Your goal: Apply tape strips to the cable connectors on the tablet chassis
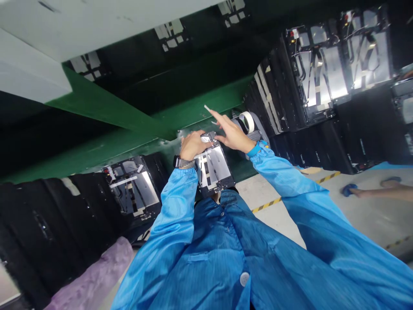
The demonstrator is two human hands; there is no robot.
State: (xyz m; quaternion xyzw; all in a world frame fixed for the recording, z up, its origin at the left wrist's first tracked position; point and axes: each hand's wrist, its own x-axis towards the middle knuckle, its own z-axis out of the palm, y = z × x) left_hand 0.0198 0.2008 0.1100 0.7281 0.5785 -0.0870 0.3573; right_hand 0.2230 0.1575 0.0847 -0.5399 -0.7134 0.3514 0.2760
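A flat black-framed electronic unit [213,165] with a silvery panel and light strips lies in front of my body. My left hand [192,145], with a watch at the wrist, grips its far left corner, the thumb reaching across the top. My right hand [232,134] is raised at the far right corner, its fingers apart and the index finger stretched out. A small white strip [207,107] clings to that fingertip, and another short white piece shows by a lower finger. Just beyond the right wrist stands a roll of cream tape [248,122] on a grey holder.
Black units stand in rows at the left [64,219] and right [284,99]. A similar unit [134,191] lies left of my arm. The green bench [125,116] has a dividing wall. Pinkish plastic wrap [97,275] is at lower left. Another person's foot [351,189] shows at right.
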